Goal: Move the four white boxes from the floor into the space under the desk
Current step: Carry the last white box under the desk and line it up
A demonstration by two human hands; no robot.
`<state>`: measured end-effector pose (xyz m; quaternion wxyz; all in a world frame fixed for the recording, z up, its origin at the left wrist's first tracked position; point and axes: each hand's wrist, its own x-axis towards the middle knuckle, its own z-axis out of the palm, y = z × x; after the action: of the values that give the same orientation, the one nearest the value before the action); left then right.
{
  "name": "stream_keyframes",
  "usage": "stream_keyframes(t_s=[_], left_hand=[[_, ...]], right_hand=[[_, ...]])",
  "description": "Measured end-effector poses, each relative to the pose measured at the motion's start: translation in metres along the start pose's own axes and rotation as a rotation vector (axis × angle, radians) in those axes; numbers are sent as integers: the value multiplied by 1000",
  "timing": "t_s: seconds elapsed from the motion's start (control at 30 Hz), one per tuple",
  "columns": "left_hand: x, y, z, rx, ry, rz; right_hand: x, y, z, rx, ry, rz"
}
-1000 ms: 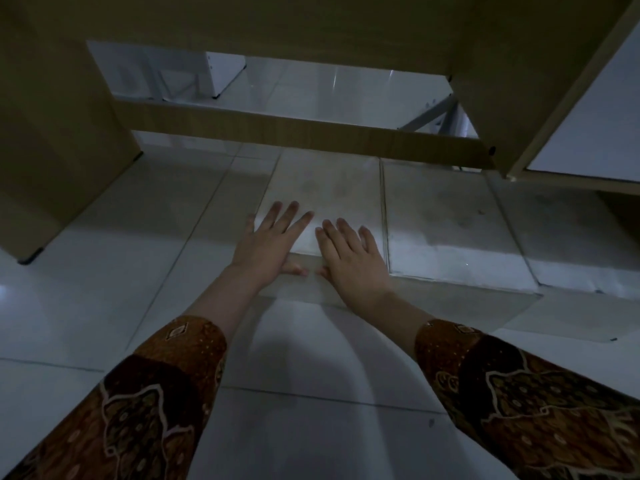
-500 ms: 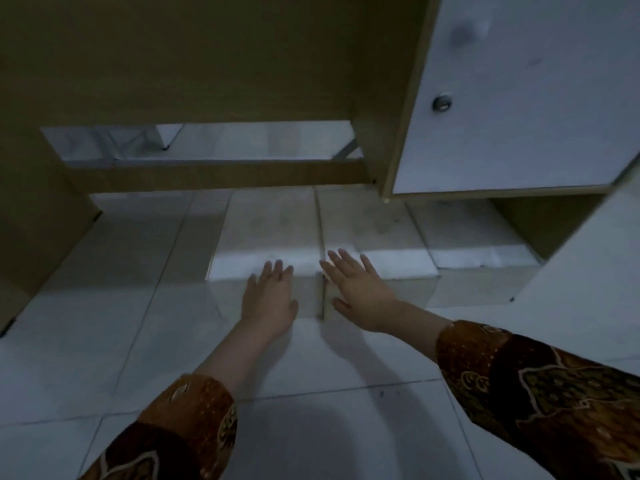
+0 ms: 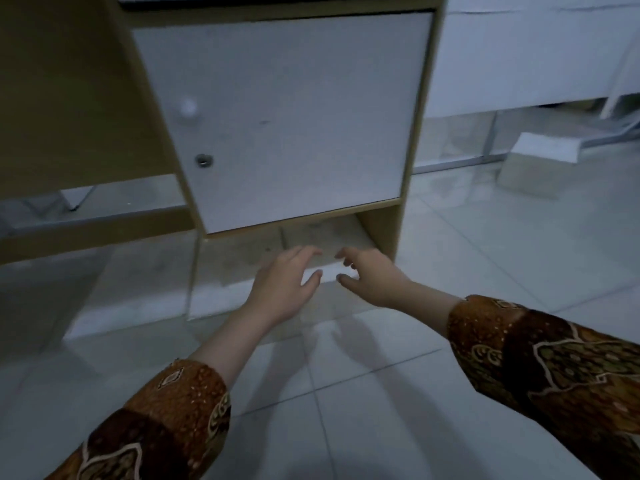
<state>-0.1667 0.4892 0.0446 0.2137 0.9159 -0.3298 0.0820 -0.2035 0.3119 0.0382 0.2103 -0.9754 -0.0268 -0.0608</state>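
Flat white boxes lie side by side on the floor beneath the wooden desk [image 3: 69, 98]: one at the left [image 3: 138, 292], one in the middle [image 3: 232, 271], and one under the cabinet [image 3: 329, 233]. My left hand [image 3: 284, 285] and my right hand [image 3: 372, 277] are over the front edge of the box under the cabinet, a small gap between them. Both hands have their fingers apart and slightly curled and hold nothing. Whether they touch the box I cannot tell. Another white box [image 3: 533, 164] stands on the floor at the far right, outside the desk.
The desk's white cabinet door [image 3: 287, 116] with a round lock [image 3: 203, 160] hangs just above the hands. A wooden side panel [image 3: 384, 230] closes the right of the gap. A low wooden crossbar [image 3: 93, 233] runs at the left. Pale floor tiles [image 3: 346, 393] lie in front.
The view has swung right and up, bringing the cabinet door into full view. Both hands left the boxes further left and moved to the box under the cabinet, fingers now curled rather than flat.
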Motion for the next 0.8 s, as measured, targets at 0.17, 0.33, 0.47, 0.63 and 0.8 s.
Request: stream_keyframes(t_s=[0.17, 0.33, 0.47, 0.63, 0.8], left_hand=[[58, 98, 43, -46, -31, 161], [133, 182, 87, -99, -6, 127], [207, 234, 113, -94, -59, 52], [285, 281, 114, 25, -147, 42], [342, 308, 103, 81, -153, 100]], right_hand=[[-27, 99, -71, -13, 94, -17], [-23, 218, -118, 53, 198, 113], [-14, 307, -145, 118, 245, 225], [2, 369, -198, 121, 254, 251], [15, 394, -244, 141, 314, 315]])
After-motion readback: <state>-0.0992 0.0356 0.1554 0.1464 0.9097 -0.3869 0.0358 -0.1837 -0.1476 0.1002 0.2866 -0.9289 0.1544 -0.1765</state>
